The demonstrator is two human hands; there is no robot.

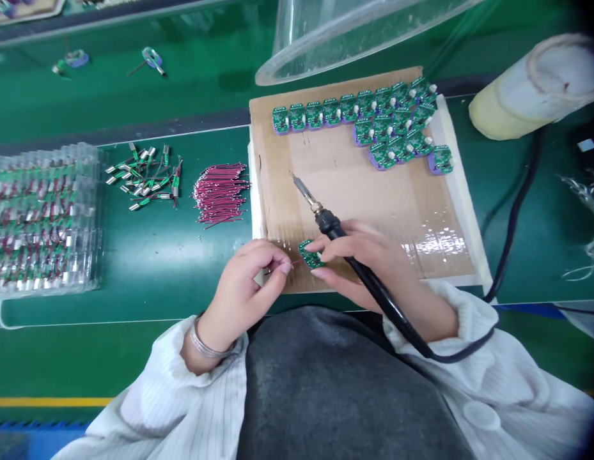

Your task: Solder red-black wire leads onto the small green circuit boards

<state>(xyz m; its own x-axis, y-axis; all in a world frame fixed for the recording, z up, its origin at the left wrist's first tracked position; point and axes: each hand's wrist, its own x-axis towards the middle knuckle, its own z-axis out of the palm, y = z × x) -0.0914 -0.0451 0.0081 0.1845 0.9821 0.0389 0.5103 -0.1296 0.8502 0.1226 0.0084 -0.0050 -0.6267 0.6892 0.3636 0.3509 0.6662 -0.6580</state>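
Left hand (251,281) pinches a wire (297,262) beside the board (308,254) that the right hand (373,259) grips by its edge over the cardboard (316,163), the iron (328,222) cradled in that hand, tip pointing away, seemingly to spare the fingers, other boards (332,112) rowed beyond.

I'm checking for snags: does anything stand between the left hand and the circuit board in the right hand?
Nothing visible blocks the left hand from the circuit board; only a thin wire shows in the gap.

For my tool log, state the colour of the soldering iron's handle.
The soldering iron's handle is black, seen best in the head view.
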